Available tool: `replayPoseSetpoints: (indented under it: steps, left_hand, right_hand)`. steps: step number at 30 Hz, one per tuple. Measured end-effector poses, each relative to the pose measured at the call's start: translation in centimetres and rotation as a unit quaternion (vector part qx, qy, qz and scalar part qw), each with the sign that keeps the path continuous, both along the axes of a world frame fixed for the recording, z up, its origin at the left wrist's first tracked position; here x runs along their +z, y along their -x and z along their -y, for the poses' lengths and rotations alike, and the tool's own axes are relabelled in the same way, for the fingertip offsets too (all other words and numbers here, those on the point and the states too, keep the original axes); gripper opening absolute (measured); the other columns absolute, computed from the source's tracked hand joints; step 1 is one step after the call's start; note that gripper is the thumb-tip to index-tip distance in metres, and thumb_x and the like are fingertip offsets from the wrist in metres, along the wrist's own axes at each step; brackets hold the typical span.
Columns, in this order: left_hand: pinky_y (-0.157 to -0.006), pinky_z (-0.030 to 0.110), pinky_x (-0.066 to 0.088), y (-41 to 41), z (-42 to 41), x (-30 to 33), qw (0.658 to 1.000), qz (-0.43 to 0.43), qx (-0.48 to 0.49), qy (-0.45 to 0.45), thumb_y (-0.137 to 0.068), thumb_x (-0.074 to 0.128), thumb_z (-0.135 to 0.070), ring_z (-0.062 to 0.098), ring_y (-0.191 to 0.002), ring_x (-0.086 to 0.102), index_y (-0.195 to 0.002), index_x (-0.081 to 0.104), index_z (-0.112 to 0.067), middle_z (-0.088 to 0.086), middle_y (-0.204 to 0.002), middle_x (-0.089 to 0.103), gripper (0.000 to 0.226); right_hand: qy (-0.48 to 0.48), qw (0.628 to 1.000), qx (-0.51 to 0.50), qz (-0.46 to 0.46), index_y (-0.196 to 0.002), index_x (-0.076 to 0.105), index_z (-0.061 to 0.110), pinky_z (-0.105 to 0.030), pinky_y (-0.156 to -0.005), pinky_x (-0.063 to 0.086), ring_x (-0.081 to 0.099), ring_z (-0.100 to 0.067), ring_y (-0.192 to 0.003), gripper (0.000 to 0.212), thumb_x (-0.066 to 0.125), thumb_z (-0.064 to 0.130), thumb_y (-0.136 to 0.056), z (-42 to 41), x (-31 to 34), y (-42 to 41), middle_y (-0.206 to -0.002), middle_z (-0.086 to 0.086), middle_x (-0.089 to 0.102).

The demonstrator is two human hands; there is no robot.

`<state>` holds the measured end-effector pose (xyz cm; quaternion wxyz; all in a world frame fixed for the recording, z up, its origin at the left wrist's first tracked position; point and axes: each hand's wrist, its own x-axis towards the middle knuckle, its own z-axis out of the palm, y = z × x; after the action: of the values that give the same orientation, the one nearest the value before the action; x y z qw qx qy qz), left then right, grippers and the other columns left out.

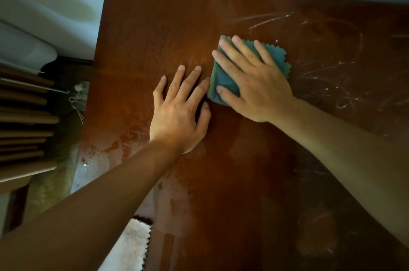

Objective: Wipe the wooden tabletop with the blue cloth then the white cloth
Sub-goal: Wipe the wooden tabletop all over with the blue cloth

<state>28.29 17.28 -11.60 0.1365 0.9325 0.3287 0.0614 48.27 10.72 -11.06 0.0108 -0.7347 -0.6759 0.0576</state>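
Now | right hand (254, 80) flat, fingers spread on blue cloth (223, 80) | left hand (177, 115) splayed on tabletop (221, 182)

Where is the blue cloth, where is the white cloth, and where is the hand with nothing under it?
blue cloth (274, 54): head view, on its zigzag far edge.
white cloth (135, 242): head view, on its fluffy middle.
left hand (177, 115): head view, on the back of the hand, flat on the tabletop.

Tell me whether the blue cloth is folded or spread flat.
Folded: the blue cloth shows a thick doubled edge beside the right hand pressing on it.
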Motion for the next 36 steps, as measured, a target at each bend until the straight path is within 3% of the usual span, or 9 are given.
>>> replayPoseSetpoints:
  steps: [6, 15, 21, 28, 36]
  left_hand:
    - [-0.122, 0.058, 0.015, 0.1, 0.1, 0.0, 1.0, 0.002, 0.003, -0.004, -0.103, 0.038, -0.037, 0.029, -0.154, 0.021, -0.149, 0.047, -0.022, 0.004, -0.16, 0.038, 0.05]
    - [-0.123, 0.058, 0.013, 0.0, 0.0, 0.1, 1.0, -0.013, 0.004, 0.004, -0.102, 0.035, -0.04, 0.029, -0.154, 0.019, -0.148, 0.048, -0.019, 0.005, -0.16, 0.037, 0.052]
    - [-0.122, 0.059, 0.016, 0.0, 0.0, 0.2, 1.0, -0.004, 0.007, 0.011, -0.102, 0.039, -0.038, 0.029, -0.154, 0.021, -0.149, 0.047, -0.016, 0.005, -0.16, 0.038, 0.053]
    - [-0.123, 0.058, 0.013, -0.2, 0.0, 0.4, 1.0, -0.024, 0.005, 0.016, -0.102, 0.036, -0.039, 0.028, -0.155, 0.017, -0.152, 0.044, -0.019, 0.004, -0.162, 0.035, 0.054]
    - [-0.121, 0.061, 0.016, -0.2, 0.1, 0.3, 1.0, -0.018, 0.006, 0.013, -0.101, 0.036, -0.039, 0.03, -0.154, 0.02, -0.151, 0.044, -0.017, 0.005, -0.161, 0.036, 0.055]
  right_hand:
    - [0.007, 0.999, -0.037, -0.001, -0.164, 0.017, 0.02, -0.05, -0.129, 0.005, 0.006, -0.022, -0.16, 0.073, 0.018, 0.059, -0.102, -4.6, 0.1, -3.4, -0.173, -0.003, 0.011]
    - [-0.006, 1.0, -0.016, 0.007, -0.163, 0.021, 0.017, -0.052, -0.128, 0.01, 0.01, -0.024, -0.159, 0.069, 0.022, 0.052, -0.104, 0.4, -0.2, 1.6, -0.171, -0.006, 0.016]
    - [-0.022, 1.0, -0.01, -0.011, -0.162, 0.028, 0.017, -0.052, -0.128, 0.01, 0.015, -0.025, -0.158, 0.072, 0.026, 0.056, -0.101, -3.5, 0.3, -1.9, -0.17, -0.005, 0.02]
    - [0.006, 0.999, -0.04, 0.015, -0.163, 0.019, 0.017, -0.05, -0.129, 0.004, 0.008, -0.025, -0.159, 0.074, 0.022, 0.057, -0.102, -7.4, 0.2, -4.4, -0.172, -0.005, 0.013]
    - [0.002, 1.0, -0.028, 0.007, -0.164, 0.013, 0.019, -0.051, -0.129, 0.001, 0.002, -0.024, -0.16, 0.071, 0.019, 0.057, -0.104, -11.7, -0.1, 0.5, -0.173, -0.004, 0.006]
